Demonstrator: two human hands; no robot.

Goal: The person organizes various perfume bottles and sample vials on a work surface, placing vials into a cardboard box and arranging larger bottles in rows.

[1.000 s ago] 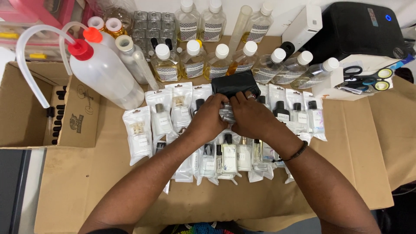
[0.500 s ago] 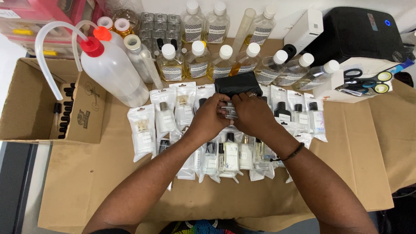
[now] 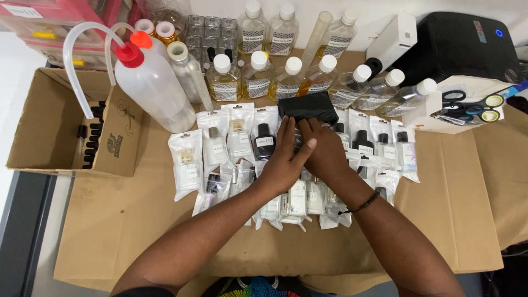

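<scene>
A brown-paper-covered worktop (image 3: 137, 220) is crowded with rows of small sachet-packed vials (image 3: 240, 137), capped bottles of clear and amber liquid (image 3: 258, 77) behind them, and a red-capped wash bottle (image 3: 151, 82) by an open cardboard box (image 3: 49, 126). The left hand (image 3: 286, 159) and right hand (image 3: 324, 151) meet over the middle packets, just below a black pouch (image 3: 308, 107). What their curled fingers grip, I cannot tell.

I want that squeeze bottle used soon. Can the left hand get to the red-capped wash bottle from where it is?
Probably yes: the left hand has only flat sachets between it and the wash bottle.
</scene>
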